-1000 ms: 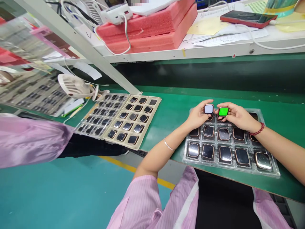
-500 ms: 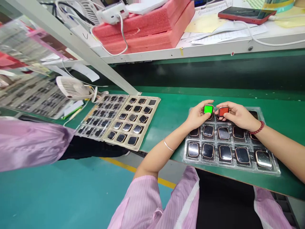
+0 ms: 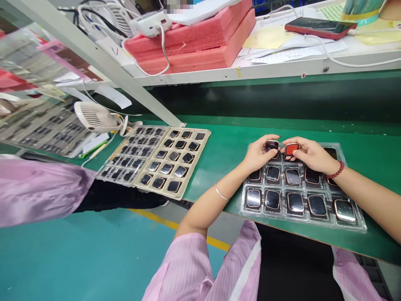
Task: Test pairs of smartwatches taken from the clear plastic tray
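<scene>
Barely shifted: left hand [image 3: 259, 153], pinching smartwatch [image 3: 272, 144], its screen turned green to dark; right hand [image 3: 308, 154], pinching red-screened smartwatch [image 3: 291, 149]. Leftward: desk fan [image 3: 93, 116]; beige tray [image 3: 191, 168] of smartwatches [image 3: 167, 169]. Beneath hands: clear tray [image 3: 319, 221], more smartwatches [image 3: 295, 202] in compartments.

On the green surface [image 3: 225, 154], toward the right and near the front edge, a clear plastic tray [image 3: 282, 218] lies flat; well apart to the left lie a cream tray [image 3: 191, 167] and, just beside it, a second clear tray [image 3: 117, 180], also flat.
</scene>
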Demonstrator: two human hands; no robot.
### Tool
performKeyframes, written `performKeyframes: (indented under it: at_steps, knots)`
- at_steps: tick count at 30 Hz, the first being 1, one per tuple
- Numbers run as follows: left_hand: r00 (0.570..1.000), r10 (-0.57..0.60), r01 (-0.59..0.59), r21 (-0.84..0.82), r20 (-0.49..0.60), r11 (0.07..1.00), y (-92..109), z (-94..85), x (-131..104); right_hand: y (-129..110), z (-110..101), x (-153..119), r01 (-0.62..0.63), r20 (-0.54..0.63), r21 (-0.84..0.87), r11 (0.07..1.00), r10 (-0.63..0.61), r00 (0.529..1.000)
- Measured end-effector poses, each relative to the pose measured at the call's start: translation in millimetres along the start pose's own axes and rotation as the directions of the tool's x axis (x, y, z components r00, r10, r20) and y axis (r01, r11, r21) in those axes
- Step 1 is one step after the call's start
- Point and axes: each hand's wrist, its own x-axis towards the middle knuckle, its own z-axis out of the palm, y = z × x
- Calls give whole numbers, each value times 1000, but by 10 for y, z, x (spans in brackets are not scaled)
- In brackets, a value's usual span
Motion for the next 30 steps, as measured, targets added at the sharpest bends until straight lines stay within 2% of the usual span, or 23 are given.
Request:
performKeyframes:
  at_steps: [8, 18, 25, 30]
  knots:
    - [999, -23, 24, 45, -37, 999, -1, 3, -1, -7, -16, -2, -18, -8, 44, 999, 19, 1000]
    - [998, -60, 60, 1, -28, 998, 51, 2, -7, -36, -24, -22, -46, -46, 60, 997, 49, 998]
    - [999, -31, 33, 76, -31, 997, 66, -11, -11, -54, -9, -26, -3, -65, 46, 999, 6, 998]
    - [998, -56, 57, 91, -16, 994, 53, -25, -8, -61, -8, -39, -4, -68, 35, 999, 6, 998]
